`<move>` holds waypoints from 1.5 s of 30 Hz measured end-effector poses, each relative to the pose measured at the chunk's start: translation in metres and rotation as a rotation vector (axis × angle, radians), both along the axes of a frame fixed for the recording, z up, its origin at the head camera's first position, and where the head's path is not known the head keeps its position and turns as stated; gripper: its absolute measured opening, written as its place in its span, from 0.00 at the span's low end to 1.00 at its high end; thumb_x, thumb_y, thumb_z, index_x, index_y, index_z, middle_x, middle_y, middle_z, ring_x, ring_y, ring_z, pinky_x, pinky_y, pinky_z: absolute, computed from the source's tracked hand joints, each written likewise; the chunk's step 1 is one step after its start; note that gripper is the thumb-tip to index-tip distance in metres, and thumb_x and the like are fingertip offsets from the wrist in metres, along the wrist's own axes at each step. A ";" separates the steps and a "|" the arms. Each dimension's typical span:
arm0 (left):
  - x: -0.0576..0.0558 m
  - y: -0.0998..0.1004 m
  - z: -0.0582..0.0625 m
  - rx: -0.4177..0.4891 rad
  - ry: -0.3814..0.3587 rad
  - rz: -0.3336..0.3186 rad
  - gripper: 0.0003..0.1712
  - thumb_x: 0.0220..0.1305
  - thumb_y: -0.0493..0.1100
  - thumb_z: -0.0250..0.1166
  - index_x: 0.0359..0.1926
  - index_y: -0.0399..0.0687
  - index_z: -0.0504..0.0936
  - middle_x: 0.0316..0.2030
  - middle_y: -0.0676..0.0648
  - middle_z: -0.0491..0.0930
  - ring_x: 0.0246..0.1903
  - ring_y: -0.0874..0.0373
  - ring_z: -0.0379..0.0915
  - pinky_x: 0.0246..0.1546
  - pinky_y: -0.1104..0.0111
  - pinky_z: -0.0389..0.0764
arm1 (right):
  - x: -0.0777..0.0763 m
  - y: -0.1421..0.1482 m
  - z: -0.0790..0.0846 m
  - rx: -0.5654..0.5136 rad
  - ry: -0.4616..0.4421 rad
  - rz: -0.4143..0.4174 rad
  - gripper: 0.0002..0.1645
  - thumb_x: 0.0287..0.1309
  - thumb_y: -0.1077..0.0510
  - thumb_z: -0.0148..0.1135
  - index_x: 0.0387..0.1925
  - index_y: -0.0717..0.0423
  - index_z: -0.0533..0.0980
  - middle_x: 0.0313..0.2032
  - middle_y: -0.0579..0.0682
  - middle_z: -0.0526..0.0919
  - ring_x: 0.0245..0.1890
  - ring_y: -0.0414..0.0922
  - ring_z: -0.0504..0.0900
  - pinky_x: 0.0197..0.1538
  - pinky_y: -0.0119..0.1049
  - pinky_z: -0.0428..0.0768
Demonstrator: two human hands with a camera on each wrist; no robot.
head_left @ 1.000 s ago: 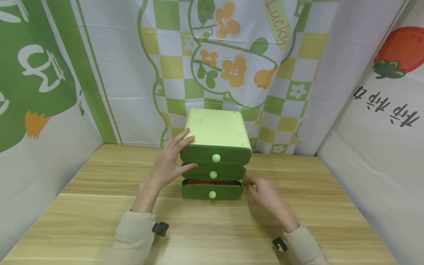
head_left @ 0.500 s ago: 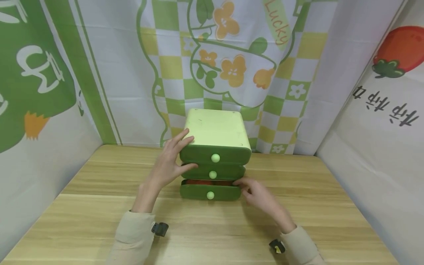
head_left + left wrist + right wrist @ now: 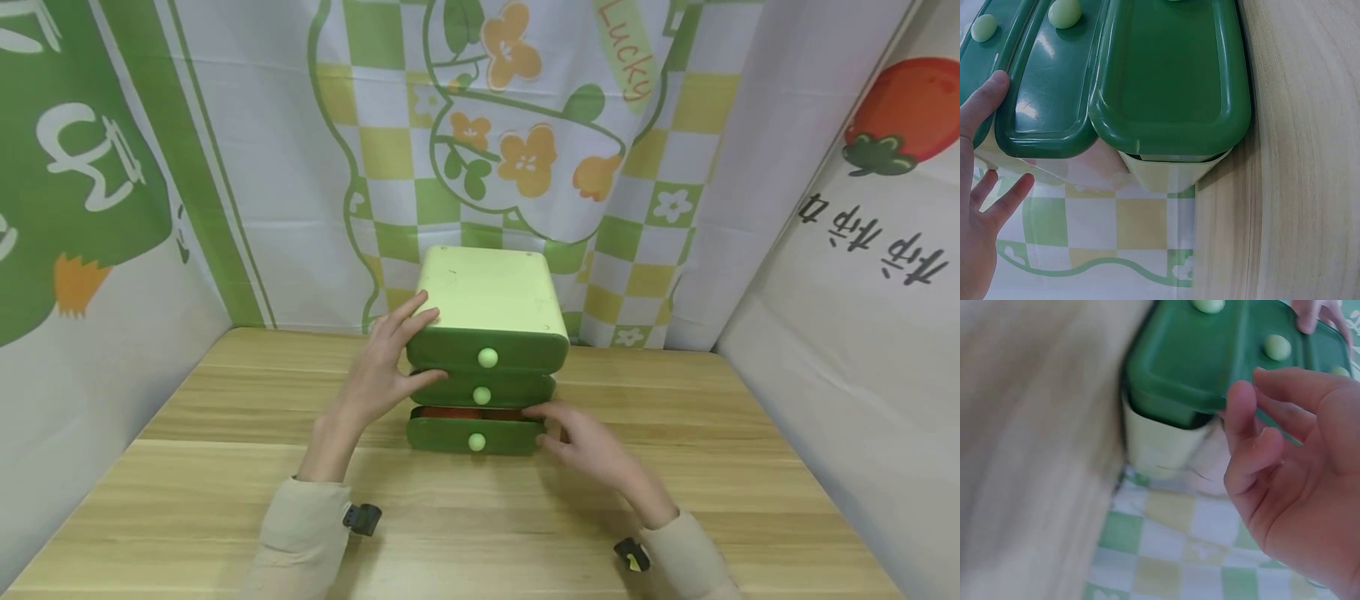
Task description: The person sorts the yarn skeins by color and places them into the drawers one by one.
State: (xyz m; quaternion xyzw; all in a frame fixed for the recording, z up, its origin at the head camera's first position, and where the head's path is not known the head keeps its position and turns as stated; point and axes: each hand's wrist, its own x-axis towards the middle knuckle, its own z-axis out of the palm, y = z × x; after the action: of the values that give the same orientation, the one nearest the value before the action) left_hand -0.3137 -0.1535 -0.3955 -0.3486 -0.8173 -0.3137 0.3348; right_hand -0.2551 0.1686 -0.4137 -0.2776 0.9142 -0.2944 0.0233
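Observation:
A small three-drawer cabinet [image 3: 487, 292] with a pale green top and dark green fronts stands on the table. Its bottom drawer [image 3: 442, 435] is slightly out, with something red [image 3: 450, 412] visible inside through the gap. My left hand [image 3: 372, 371] rests on the cabinet's left side, fingers spread along the upper edge and thumb across the middle drawer [image 3: 517, 389]. My right hand [image 3: 592, 446] is at the bottom drawer's right end, index finger over its top edge and thumb before the front. In the right wrist view, the other fingers [image 3: 1266, 447] are curled.
A wooden table [image 3: 465, 533] lies under the cabinet. Behind it hangs a checked cloth with orange flowers [image 3: 532, 158]; printed cloths also line the left and right sides. Round pale green knobs [image 3: 488, 357] stick out from the drawer fronts.
My right hand has shifted left, from beside the bottom drawer onto its right end. That drawer has come out slightly. The left hand stays in place.

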 end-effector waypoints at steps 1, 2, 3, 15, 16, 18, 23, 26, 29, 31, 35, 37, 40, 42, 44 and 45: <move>0.000 0.000 0.000 0.000 0.001 -0.002 0.56 0.43 0.44 0.82 0.72 0.53 0.63 0.75 0.44 0.59 0.70 0.45 0.60 0.66 0.45 0.65 | 0.000 0.001 0.003 0.007 0.021 -0.004 0.24 0.64 0.61 0.62 0.62 0.58 0.75 0.45 0.54 0.84 0.22 0.36 0.72 0.26 0.29 0.76; 0.000 0.000 0.000 0.001 0.002 -0.004 0.56 0.43 0.44 0.82 0.72 0.53 0.63 0.75 0.44 0.59 0.70 0.45 0.60 0.66 0.45 0.65 | 0.000 0.003 0.005 0.014 0.042 -0.007 0.24 0.64 0.61 0.62 0.61 0.58 0.75 0.49 0.55 0.84 0.22 0.36 0.72 0.26 0.28 0.75; 0.000 0.000 0.001 0.002 0.005 -0.006 0.56 0.43 0.44 0.82 0.72 0.53 0.63 0.75 0.44 0.59 0.70 0.45 0.60 0.66 0.45 0.65 | 0.001 0.004 0.007 0.023 0.054 -0.014 0.23 0.63 0.61 0.63 0.60 0.58 0.76 0.51 0.56 0.84 0.21 0.37 0.73 0.25 0.28 0.75; 0.000 0.001 0.001 -0.001 0.023 -0.012 0.56 0.43 0.43 0.82 0.72 0.51 0.63 0.74 0.43 0.59 0.70 0.45 0.60 0.65 0.44 0.66 | 0.009 -0.005 0.013 -0.080 -0.051 0.174 0.23 0.67 0.60 0.60 0.63 0.54 0.74 0.49 0.54 0.84 0.24 0.34 0.76 0.28 0.30 0.80; 0.000 0.001 0.001 -0.002 0.020 -0.013 0.56 0.43 0.43 0.82 0.72 0.51 0.63 0.74 0.43 0.59 0.70 0.45 0.60 0.66 0.44 0.66 | 0.010 -0.007 0.012 -0.088 -0.078 0.203 0.24 0.68 0.59 0.60 0.64 0.54 0.73 0.50 0.55 0.83 0.24 0.33 0.76 0.28 0.30 0.81; 0.000 0.002 0.002 0.002 0.018 -0.015 0.56 0.43 0.43 0.82 0.72 0.51 0.63 0.75 0.43 0.59 0.70 0.45 0.60 0.66 0.44 0.66 | 0.011 -0.012 0.009 -0.087 -0.119 0.247 0.25 0.69 0.59 0.59 0.66 0.54 0.71 0.54 0.56 0.81 0.26 0.33 0.78 0.30 0.30 0.82; 0.000 0.001 0.001 0.004 0.014 -0.008 0.56 0.43 0.43 0.83 0.72 0.52 0.63 0.75 0.44 0.59 0.70 0.44 0.60 0.65 0.43 0.66 | 0.016 -0.024 0.001 -0.013 -0.137 0.293 0.28 0.70 0.58 0.58 0.69 0.51 0.68 0.63 0.51 0.77 0.35 0.33 0.79 0.41 0.28 0.81; 0.001 0.000 0.000 -0.001 0.011 -0.007 0.56 0.43 0.43 0.83 0.72 0.53 0.63 0.75 0.44 0.59 0.70 0.45 0.60 0.65 0.43 0.66 | 0.018 -0.029 -0.005 0.034 -0.136 0.290 0.29 0.70 0.58 0.58 0.71 0.47 0.67 0.66 0.46 0.75 0.36 0.33 0.77 0.43 0.27 0.79; 0.001 0.000 0.000 -0.006 0.013 -0.005 0.56 0.43 0.44 0.82 0.73 0.53 0.63 0.75 0.44 0.59 0.70 0.45 0.60 0.66 0.43 0.65 | 0.020 -0.032 -0.010 0.072 -0.132 0.280 0.31 0.70 0.56 0.58 0.72 0.44 0.65 0.66 0.45 0.75 0.35 0.32 0.76 0.42 0.27 0.78; 0.001 0.000 0.000 -0.005 0.013 -0.008 0.56 0.43 0.44 0.82 0.73 0.53 0.63 0.75 0.44 0.59 0.70 0.45 0.60 0.66 0.43 0.64 | 0.021 -0.033 -0.012 0.090 -0.126 0.275 0.32 0.70 0.55 0.58 0.72 0.43 0.64 0.66 0.46 0.74 0.35 0.31 0.76 0.42 0.27 0.78; 0.001 0.001 0.000 -0.002 0.012 -0.013 0.56 0.43 0.44 0.82 0.73 0.53 0.63 0.75 0.44 0.58 0.70 0.45 0.60 0.66 0.44 0.64 | 0.022 -0.033 -0.015 0.105 -0.113 0.271 0.34 0.69 0.55 0.59 0.74 0.47 0.62 0.68 0.47 0.71 0.36 0.31 0.75 0.45 0.28 0.78; 0.001 0.001 0.000 0.002 0.014 -0.013 0.56 0.43 0.44 0.82 0.72 0.53 0.63 0.75 0.44 0.59 0.70 0.45 0.60 0.66 0.44 0.64 | 0.021 -0.033 -0.016 0.106 -0.105 0.269 0.36 0.68 0.55 0.59 0.74 0.50 0.61 0.69 0.48 0.69 0.37 0.31 0.76 0.46 0.28 0.79; 0.000 0.001 0.000 0.008 0.019 -0.017 0.56 0.43 0.43 0.82 0.72 0.52 0.63 0.75 0.43 0.59 0.70 0.45 0.61 0.65 0.44 0.65 | 0.021 -0.033 -0.017 0.104 -0.100 0.271 0.38 0.68 0.54 0.60 0.75 0.52 0.59 0.71 0.51 0.66 0.39 0.31 0.78 0.47 0.29 0.80; 0.000 0.001 -0.001 0.012 0.029 -0.017 0.56 0.43 0.43 0.83 0.72 0.52 0.63 0.74 0.43 0.59 0.69 0.44 0.61 0.64 0.43 0.66 | 0.020 -0.032 -0.018 0.112 -0.091 0.272 0.39 0.68 0.54 0.60 0.75 0.53 0.58 0.73 0.54 0.63 0.40 0.32 0.79 0.48 0.31 0.81; 0.000 0.001 -0.001 0.015 0.036 -0.019 0.55 0.42 0.43 0.83 0.72 0.51 0.64 0.74 0.42 0.59 0.69 0.44 0.61 0.63 0.43 0.67 | 0.019 -0.032 -0.019 0.118 -0.089 0.264 0.40 0.68 0.53 0.60 0.76 0.54 0.56 0.75 0.56 0.60 0.41 0.33 0.80 0.50 0.33 0.81; 0.000 0.001 -0.001 0.015 0.040 -0.017 0.55 0.42 0.43 0.83 0.72 0.51 0.64 0.74 0.42 0.60 0.69 0.44 0.62 0.63 0.44 0.68 | 0.019 -0.032 -0.019 0.122 -0.089 0.256 0.41 0.68 0.53 0.60 0.77 0.53 0.55 0.76 0.57 0.58 0.42 0.34 0.80 0.51 0.34 0.81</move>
State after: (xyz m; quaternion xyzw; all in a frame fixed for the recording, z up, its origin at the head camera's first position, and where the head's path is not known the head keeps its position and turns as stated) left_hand -0.3141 -0.1522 -0.3967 -0.3591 -0.8050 -0.3156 0.3512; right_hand -0.2366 0.1368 -0.4328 -0.3764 0.8856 -0.2451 0.1181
